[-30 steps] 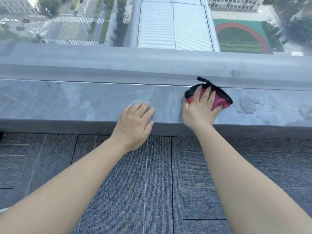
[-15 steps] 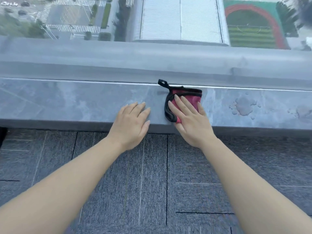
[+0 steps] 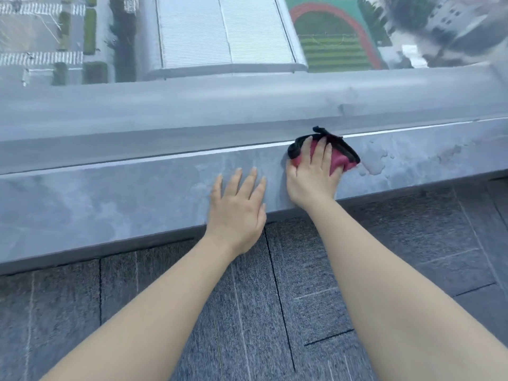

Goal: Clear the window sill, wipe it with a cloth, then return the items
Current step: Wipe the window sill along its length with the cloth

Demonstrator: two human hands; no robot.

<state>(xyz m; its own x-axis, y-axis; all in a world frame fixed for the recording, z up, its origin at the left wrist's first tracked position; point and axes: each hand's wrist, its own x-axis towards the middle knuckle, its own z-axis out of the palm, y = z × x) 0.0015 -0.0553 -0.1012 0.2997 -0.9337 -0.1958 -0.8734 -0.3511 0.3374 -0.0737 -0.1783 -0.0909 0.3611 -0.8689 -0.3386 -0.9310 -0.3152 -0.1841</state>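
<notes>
The sill (image 3: 110, 193) is a long grey stone slab that runs across the view, lower at the left and higher at the right, with the grey window frame (image 3: 192, 105) along its far edge and grey carpet (image 3: 275, 298) on the floor at its near edge.

The right hand (image 3: 312, 177) lies palm down on the cloth (image 3: 341, 158), right of the middle of the sill. Its fingers (image 3: 319, 149) are stretched out and a little apart, pressing the cloth flat against the stone rather than curling around it. The cloth is pink with a black border; its far corner, with a small black loop, reaches the seam where the sill meets the frame. Most of the cloth is hidden under the hand; the pink shows between the fingers and at the right.

Just right of the cloth, a wet patch (image 3: 376, 166) and scattered drops lie on the stone.

The left hand (image 3: 237, 210) rests flat on the sill just left of the right hand, apart from the cloth, its fingers wide and holding nothing. Its wrist hangs past the near edge.

Through the glass, far below, a white roof (image 3: 225, 31) and a green sports field (image 3: 330, 42) show.
</notes>
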